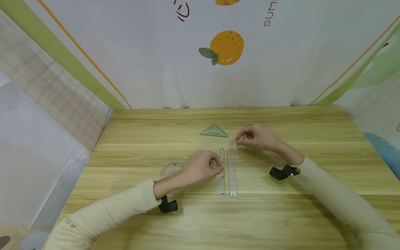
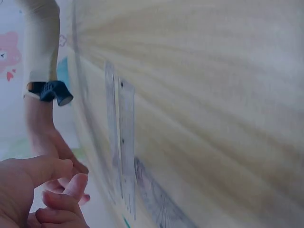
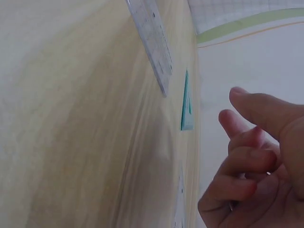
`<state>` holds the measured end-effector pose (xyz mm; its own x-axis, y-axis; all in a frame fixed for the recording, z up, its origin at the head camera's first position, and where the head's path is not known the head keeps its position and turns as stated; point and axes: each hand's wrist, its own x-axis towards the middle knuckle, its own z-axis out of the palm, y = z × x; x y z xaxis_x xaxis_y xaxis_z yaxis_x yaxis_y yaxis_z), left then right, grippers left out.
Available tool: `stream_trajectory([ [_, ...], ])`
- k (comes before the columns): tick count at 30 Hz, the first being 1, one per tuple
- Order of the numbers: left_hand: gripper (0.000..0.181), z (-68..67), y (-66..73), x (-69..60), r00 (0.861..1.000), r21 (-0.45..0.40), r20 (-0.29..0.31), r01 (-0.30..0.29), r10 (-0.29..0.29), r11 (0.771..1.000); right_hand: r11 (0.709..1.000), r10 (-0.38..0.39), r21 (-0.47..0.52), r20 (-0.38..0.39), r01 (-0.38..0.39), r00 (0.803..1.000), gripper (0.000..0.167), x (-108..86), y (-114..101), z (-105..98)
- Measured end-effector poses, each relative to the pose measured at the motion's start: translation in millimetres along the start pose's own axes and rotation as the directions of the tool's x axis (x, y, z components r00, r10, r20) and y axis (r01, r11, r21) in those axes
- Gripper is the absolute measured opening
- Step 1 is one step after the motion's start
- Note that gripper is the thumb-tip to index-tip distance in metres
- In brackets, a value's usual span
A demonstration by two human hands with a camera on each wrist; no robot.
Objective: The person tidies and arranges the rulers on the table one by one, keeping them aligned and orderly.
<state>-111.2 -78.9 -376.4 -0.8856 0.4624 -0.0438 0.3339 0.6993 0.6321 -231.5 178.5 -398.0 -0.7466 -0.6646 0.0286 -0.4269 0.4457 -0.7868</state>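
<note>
Two clear rulers lie side by side near the middle of the table, a left ruler (image 1: 221, 187) and a right ruler (image 1: 232, 173). My left hand (image 1: 201, 168) hovers over the left ruler, fingers loosely curled, thumb and index tips apart, nothing between them. Up and to the right, my right hand (image 1: 257, 138) is held above the table with bent fingers and no object in its grasp. Between the hands and the back edge sits a green set square (image 1: 215, 131). A clear protractor (image 1: 171, 168) is partly hidden by the left wrist.
The wooden table (image 1: 140, 139) ends at a printed curtain (image 1: 281, 69) behind it. In the right wrist view, a clear marked piece (image 3: 179, 209) lies at the lower edge, its kind unclear. Black wrist devices (image 1: 168, 205) protrude beneath both sleeves.
</note>
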Motion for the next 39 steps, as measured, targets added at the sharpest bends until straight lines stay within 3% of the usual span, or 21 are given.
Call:
stream_trajectory([
  [6, 0.010, -12.7, -6.5, 1.8, 1.000, 0.002, -0.022, 0.015, -0.015, 1.000, 0.999, 0.007, 0.039, 0.040, -0.009, 0.999, 0.014, 1.1, -1.9, -4.8],
  [22, 0.013, -42.4, -20.4, 3.2, 0.991, 0.075, -0.054, 0.128, -0.124, 0.989, 0.997, -0.022, 0.078, 0.123, 0.012, 0.992, 0.025, 10.2, -3.7, -18.2],
  [31, 0.020, -63.5, -37.0, 10.3, 0.994, 0.029, -0.057, 0.097, -0.095, 0.995, 0.996, -0.069, 0.067, 0.139, 0.060, 0.988, 0.030, 22.7, -4.4, -24.8],
  [39, 0.021, -80.7, -58.0, 16.1, 0.998, -0.090, -0.038, 0.056, -0.059, 0.994, 0.994, -0.092, 0.071, 0.136, 0.083, 0.986, 0.031, 28.5, -2.0, -28.8],
])
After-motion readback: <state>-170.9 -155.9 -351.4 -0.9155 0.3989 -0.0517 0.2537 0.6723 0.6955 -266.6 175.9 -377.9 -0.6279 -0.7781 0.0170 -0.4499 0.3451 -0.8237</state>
